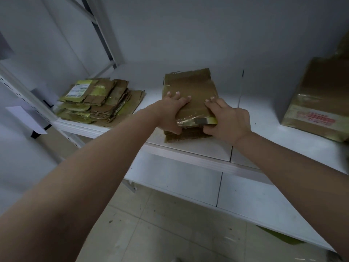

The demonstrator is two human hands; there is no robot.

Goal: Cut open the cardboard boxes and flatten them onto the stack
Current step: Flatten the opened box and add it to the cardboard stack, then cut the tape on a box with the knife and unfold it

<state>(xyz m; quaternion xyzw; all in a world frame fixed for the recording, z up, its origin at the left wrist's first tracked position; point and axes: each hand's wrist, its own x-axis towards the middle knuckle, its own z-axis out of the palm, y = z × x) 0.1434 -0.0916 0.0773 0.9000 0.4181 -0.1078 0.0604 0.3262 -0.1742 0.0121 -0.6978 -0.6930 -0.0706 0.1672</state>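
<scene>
Both arms reach out over a white shelf (264, 127), and the two hands meet on a small cardboard box (190, 95) that lies flat there with its taped top facing up. The left hand (171, 112) lies on the box's left side: its fingers are spread straight across the top, nails showing, while the thumb hooks under the near left corner. The right hand (229, 118) takes the near right corner, fingers laid over the top and the thumb tucked in against the near edge, so the box is gripped between the two of them. Between the two thumbs runs a shiny strip of tape (196, 121) with a yellowish end, and just below it the corrugated edge of a flap sticks out toward the person.

Well off to the left of the left hand, on the same shelf, sits the stack of flattened boxes (98, 100), brown and yellow-taped, one bearing a white label. Far to the right of the right hand stands a bigger taped box (319, 103) with red print on its near face. Beneath the arms a lower shelf (245, 195) shows, and under that the tiled floor (160, 233).
</scene>
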